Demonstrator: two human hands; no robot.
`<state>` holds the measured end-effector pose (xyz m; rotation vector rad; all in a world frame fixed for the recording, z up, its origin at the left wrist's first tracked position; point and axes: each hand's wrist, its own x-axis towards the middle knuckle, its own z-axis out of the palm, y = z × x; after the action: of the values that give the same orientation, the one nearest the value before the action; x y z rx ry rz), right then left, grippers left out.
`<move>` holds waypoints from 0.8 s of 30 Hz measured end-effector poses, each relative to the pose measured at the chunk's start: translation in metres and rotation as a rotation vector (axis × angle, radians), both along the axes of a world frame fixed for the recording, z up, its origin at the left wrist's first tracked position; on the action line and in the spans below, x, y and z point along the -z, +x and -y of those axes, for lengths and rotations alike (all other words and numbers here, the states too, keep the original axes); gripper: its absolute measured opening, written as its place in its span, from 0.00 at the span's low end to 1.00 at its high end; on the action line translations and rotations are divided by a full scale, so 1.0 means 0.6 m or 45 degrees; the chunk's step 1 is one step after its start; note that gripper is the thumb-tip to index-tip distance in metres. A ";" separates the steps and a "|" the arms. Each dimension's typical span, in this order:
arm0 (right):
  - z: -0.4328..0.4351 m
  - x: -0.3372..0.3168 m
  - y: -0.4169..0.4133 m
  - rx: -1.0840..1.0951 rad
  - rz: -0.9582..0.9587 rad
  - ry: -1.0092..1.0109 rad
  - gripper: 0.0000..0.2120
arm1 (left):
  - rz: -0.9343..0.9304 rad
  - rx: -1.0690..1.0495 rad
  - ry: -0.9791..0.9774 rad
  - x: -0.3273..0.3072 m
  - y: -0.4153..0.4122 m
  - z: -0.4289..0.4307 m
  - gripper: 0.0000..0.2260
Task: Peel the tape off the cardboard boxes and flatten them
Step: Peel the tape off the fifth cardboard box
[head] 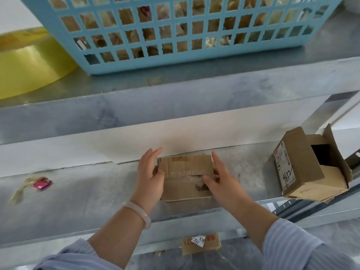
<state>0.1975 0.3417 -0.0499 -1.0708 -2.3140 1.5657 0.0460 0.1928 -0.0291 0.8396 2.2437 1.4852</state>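
A small brown cardboard box (185, 173) lies on the grey metal shelf (93, 199), with a barcode on its near face and a torn tape seam across the middle. My left hand (150, 176) holds its left end, fingers spread upward. My right hand (222, 179) holds its right end, thumb pressed on the seam. A second cardboard box (303, 168) with open flaps and a white label stands at the right end of the shelf.
A light blue plastic basket (175, 32) full of crumpled tape stands on the upper shelf, beside a large yellow tape roll (29, 63). A wad of peeled tape with a pink scrap (41, 183) lies at left. A flattened cardboard piece (200, 243) lies below.
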 end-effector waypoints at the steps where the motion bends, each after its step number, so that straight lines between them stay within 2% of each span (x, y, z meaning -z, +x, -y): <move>1: 0.001 0.000 0.000 -0.019 0.022 0.041 0.36 | 0.007 -0.018 -0.046 0.007 0.000 0.006 0.25; 5: 0.006 -0.006 -0.006 -0.108 0.133 0.364 0.34 | 0.377 -0.076 -0.036 0.024 0.001 0.033 0.24; 9: 0.020 -0.016 -0.025 -0.327 0.148 0.956 0.30 | 0.462 -0.250 -0.050 0.027 -0.012 0.044 0.15; 11: 0.034 -0.020 -0.039 -0.520 0.136 1.114 0.29 | 0.538 -0.249 -0.040 0.028 -0.015 0.043 0.12; 13: 0.045 -0.018 -0.051 -0.643 0.237 1.191 0.34 | 0.544 -0.287 -0.031 0.027 -0.019 0.043 0.10; 15: 0.046 -0.014 -0.058 -0.681 0.342 1.215 0.39 | 0.411 -0.340 -0.105 0.026 -0.024 0.047 0.05; 18: 0.049 -0.010 -0.061 -0.705 0.393 1.201 0.43 | 0.142 -0.343 -0.216 0.027 -0.022 0.058 0.07; 22: 0.069 -0.008 -0.060 -0.686 0.409 1.196 0.46 | -0.383 -0.162 -0.353 0.023 -0.013 0.069 0.09; 24: 0.075 -0.010 -0.062 -0.664 0.410 1.165 0.46 | -0.513 -0.076 -0.400 0.013 -0.017 0.069 0.10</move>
<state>0.1604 0.2970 -0.0442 -0.5136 -3.1484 0.2342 0.0361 0.1514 -0.0367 1.0483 2.7179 1.0092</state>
